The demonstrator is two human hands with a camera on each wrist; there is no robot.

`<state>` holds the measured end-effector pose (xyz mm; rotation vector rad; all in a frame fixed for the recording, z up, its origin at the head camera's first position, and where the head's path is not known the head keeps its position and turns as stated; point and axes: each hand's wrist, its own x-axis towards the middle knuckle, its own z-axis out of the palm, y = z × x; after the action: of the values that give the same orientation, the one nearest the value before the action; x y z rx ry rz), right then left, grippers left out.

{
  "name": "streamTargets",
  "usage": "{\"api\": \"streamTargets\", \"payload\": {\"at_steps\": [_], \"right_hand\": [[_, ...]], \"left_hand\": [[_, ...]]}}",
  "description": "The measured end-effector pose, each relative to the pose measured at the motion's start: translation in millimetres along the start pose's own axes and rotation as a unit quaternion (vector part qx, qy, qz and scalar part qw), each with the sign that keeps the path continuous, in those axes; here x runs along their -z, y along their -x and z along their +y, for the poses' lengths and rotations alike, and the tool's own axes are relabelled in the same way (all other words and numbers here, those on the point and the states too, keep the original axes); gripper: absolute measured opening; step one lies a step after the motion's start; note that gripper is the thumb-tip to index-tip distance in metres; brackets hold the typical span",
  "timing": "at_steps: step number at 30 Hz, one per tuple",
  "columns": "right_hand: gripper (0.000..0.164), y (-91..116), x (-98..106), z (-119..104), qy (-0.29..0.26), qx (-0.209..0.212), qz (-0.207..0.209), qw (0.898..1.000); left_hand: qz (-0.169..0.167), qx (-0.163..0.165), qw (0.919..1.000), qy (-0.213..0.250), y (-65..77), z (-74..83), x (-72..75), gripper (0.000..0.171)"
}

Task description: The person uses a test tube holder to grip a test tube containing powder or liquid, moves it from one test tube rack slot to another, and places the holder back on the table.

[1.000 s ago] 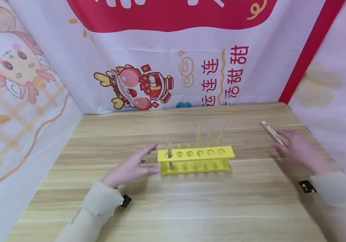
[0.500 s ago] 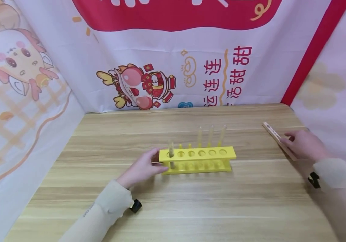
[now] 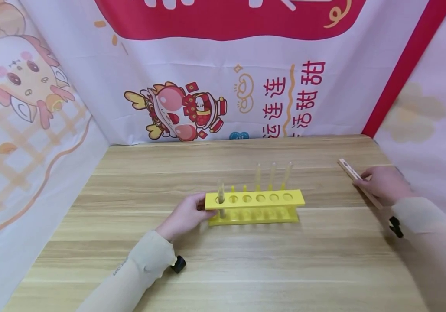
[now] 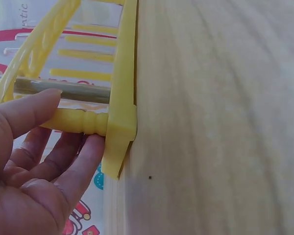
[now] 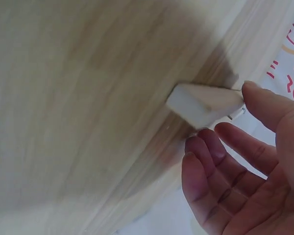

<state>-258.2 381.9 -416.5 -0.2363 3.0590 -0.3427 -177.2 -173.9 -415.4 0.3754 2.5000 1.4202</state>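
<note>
My left hand grips the left end of a yellow test tube rack. In the left wrist view, thumb and fingers close around its ridged end post. A test tube with a dull brownish look stands in the hole beside that post, near my thumb. At the right of the table, my right hand pinches a flat wooden stick with dark marks near its far end. The right wrist view shows the stick's blunt near end, thumb on one edge and index fingertip at the other.
Three clear test tubes stand on pegs along the rack's back, toward its right. Two more yellow pegs rise to their left. Printed cloth hangs behind the wood-grain table and on both sides.
My left hand has moved right onto the rack's end and taken hold of it. My right hand has settled around the wooden stick, its thumb now across it. The rack has stayed in place.
</note>
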Motion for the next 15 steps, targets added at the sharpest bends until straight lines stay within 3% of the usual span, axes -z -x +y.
{"api": "streamTargets", "payload": {"at_steps": [4,11,15], "right_hand": [[0.043,-2.3,-1.5,-1.1,0.007,-0.021,-0.016,1.0],[0.021,0.9,2.2,-9.9,0.039,0.007,0.013,0.999],[0.021,4.4,7.9,-11.1,0.006,0.01,0.021,1.0]], "left_hand": [[-0.008,0.015,0.9998,-0.001,-1.5,0.0,1.8,0.036],[-0.017,0.031,0.9993,-0.012,-4.0,0.0,3.7,0.036],[-0.018,0.035,0.9992,-0.008,-5.0,0.5,4.1,0.033]]}}
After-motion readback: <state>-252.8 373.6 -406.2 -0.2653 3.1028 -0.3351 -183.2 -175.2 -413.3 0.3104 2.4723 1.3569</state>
